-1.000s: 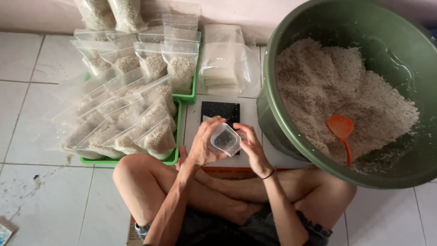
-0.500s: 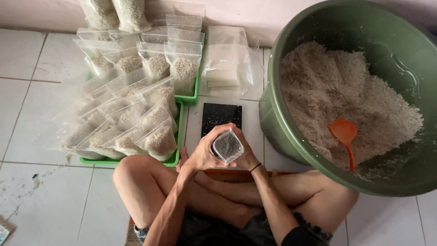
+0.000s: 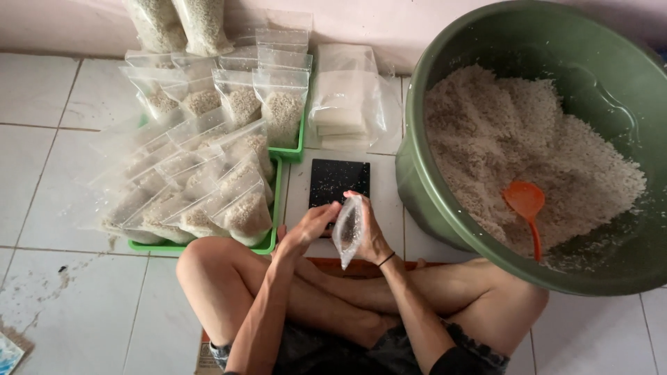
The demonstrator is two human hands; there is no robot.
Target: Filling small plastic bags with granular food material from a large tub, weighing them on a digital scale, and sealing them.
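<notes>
I sit cross-legged on a tiled floor and hold a small clear plastic bag (image 3: 347, 230) between both hands, above my shins. My left hand (image 3: 306, 230) pinches its left edge, and my right hand (image 3: 373, 236), with a black band at the wrist, grips it from behind. The bag hangs with one corner pointing down and looks nearly empty. Just beyond it on the floor lies a flat black scale (image 3: 337, 180). A large green tub (image 3: 417, 173) of white rice stands to the right, with an orange scoop (image 3: 526, 208) lying in the rice.
Two green trays (image 3: 272, 239) on the left hold several clear bags filled with rice (image 3: 240, 208). A stack of empty bags (image 3: 344, 104) lies against the wall behind the scale. Larger rice bags (image 3: 201, 21) lean at the back left. Grains are scattered on the tiles at lower left.
The bag was held mouth-up and spread open over the scale; now it is turned edge-on, hanging corner down, and my hands have drawn slightly closer to my legs.
</notes>
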